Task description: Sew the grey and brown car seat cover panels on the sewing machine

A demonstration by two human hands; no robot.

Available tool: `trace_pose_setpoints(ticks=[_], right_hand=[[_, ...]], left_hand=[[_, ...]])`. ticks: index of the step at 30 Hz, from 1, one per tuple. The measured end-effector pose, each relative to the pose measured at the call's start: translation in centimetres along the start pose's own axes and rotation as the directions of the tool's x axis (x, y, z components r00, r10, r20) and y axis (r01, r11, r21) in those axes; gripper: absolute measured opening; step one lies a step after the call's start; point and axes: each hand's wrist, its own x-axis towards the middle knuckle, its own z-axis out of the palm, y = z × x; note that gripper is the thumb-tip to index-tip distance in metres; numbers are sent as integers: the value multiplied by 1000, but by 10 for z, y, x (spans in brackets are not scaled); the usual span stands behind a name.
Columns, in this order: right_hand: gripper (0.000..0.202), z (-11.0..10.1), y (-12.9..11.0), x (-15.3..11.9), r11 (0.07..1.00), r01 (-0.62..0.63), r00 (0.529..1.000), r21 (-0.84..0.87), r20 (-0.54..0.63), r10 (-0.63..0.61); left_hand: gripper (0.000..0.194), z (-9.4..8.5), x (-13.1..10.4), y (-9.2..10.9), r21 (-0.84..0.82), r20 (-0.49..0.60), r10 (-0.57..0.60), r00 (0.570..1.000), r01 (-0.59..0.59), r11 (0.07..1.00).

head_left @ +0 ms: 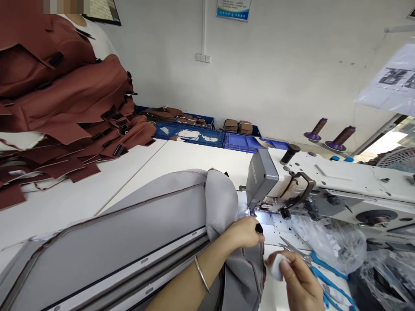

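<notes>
**Grey cover held at the needle, ready to feed**

At far left a heap of reddish-brown cut upholstery pieces with black tabs (61, 99) is stacked on the white worktable (81, 194), well apart from the work. Across the middle lies the long grey padded fabric cover with dark piping along its edge (129, 233); its bunched end rises just beside the head of the white and grey industrial sewing machine (324, 185). The left hand (244, 233), a thin silver bangle (201, 273) on its wrist, is closed on that bunched end and presses it against the machine bed right under the needle area. The right hand (298, 280) pinches a small white scrap between thumb and fingertips; what the scrap is cannot be told. Blue-handled scissors (320, 268) lie just beside it, near crumpled clear plastic (330, 242).

This looks like positioning for a seam: the next move would seem to call for lining the piped edge up under the presser foot, keeping fingers clear of the needle.
</notes>
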Motion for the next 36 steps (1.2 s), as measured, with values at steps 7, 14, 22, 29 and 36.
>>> trace_pose_setpoints(ticks=[7,14,22,29,36], right_hand=[[47,21,17,5,933,-124,987,-338,-142,79],[46,25,18,21,834,-218,969,-507,-211,125],[55,19,29,22,915,-241,970,-322,-62,234],[57,21,22,22,941,-316,949,-120,-61,310],[61,22,-12,-7,852,-498,867,161,112,486]], left_hand=[[31,-7,-2,-1,-6,28,22,999,-22,1000],[34,-15,1,-13,-197,200,240,950,-200,960],[39,-16,4,-16,-218,223,206,953,-157,963],[30,-10,4,-13,-194,139,181,974,-153,969],[28,0,8,-12,-197,54,1,999,10,980]])
